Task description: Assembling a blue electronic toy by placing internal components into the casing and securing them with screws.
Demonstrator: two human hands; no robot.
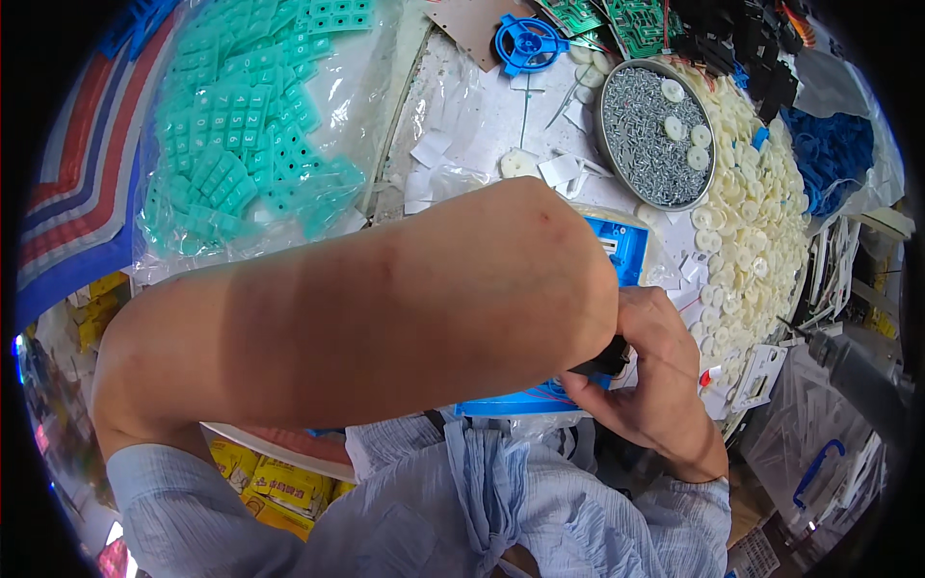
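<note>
My left forearm crosses the middle of the picture, and my left hand (568, 275) bends down at its end with the fingers hidden behind it. Beside it, my right hand (660, 371) curls its thumb and fingers around a small black part (609, 359), mostly covered by both hands. Below the hands lies a blue plastic housing (631, 252), showing only past the arm's upper side and along the near edge. Thin red wires show at that near edge.
A round metal tray (609, 164) of small screws stands beyond my hands, beside a heap of cream plastic discs (752, 226). Green keypads (226, 120) lie in clear plastic at left. Farther back are a blue spoked ring (530, 44) and circuit boards (636, 24). A dark tool (848, 361) hangs at right.
</note>
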